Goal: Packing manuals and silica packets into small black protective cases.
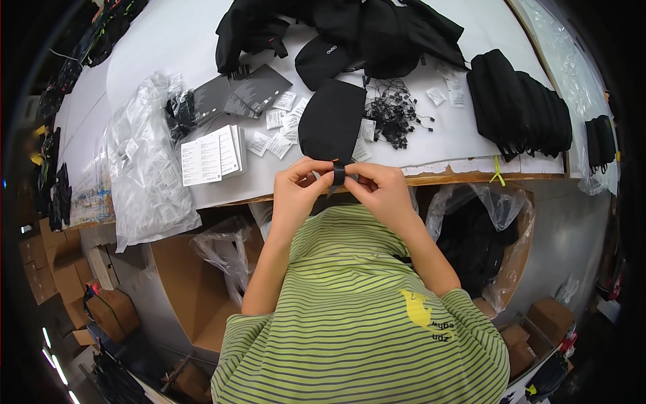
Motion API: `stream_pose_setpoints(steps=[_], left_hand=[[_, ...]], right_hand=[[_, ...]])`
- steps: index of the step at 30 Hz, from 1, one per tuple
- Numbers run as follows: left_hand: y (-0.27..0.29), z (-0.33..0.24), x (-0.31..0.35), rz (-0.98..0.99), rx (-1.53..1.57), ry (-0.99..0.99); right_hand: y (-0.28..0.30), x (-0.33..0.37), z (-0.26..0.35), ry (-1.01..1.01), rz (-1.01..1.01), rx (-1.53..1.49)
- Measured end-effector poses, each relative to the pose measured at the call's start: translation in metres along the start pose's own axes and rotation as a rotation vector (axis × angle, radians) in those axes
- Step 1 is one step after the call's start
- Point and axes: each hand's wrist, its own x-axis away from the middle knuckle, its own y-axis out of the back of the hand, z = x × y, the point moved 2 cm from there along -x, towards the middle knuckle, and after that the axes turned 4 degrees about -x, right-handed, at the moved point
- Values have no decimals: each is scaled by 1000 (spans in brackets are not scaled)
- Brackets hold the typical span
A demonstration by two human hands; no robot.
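Note:
A rounded black fabric piece [332, 120], possibly a flat pouch or folded cap, lies at the table's near edge. From its near end comes a short black strap [339, 174], bent into a loop. My left hand [301, 187] pinches the strap from the left, thumb and forefinger closed on it. On the other side my right hand [379, 190] also grips the strap between thumb and fingertips. A small orange spot shows where the strap meets the fabric. The fingers partly hide the strap's end.
Small white labels [277, 120] and a pile of black tag cords [393, 111] flank the fabric piece. White printed cards [210, 158], dark grey cards [259, 87] and a clear plastic bag [145, 168] lie left. Stacked black fabric goods [518, 108] sit right; open cartons [202, 289] stand below.

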Motion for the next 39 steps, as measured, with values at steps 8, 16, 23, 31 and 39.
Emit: stream_pose_setpoints(steps=[8, 16, 23, 31, 39], left_hand=[[0, -21, 17, -304, 118, -383], [-1, -30, 25, -83, 154, -248], [-16, -31, 30, -92, -105, -313], [-20, -36, 29, -104, -333, -389], [-19, -34, 28, -117, -337, -393]], right_hand=[[9, -1, -5, -142, 89, -637], [28, -1, 11, -152, 146, -826], [15, 2, 13, -190, 73, -808], [11, 6, 14, -202, 62, -718], [9, 7, 16, -196, 28, -720]])
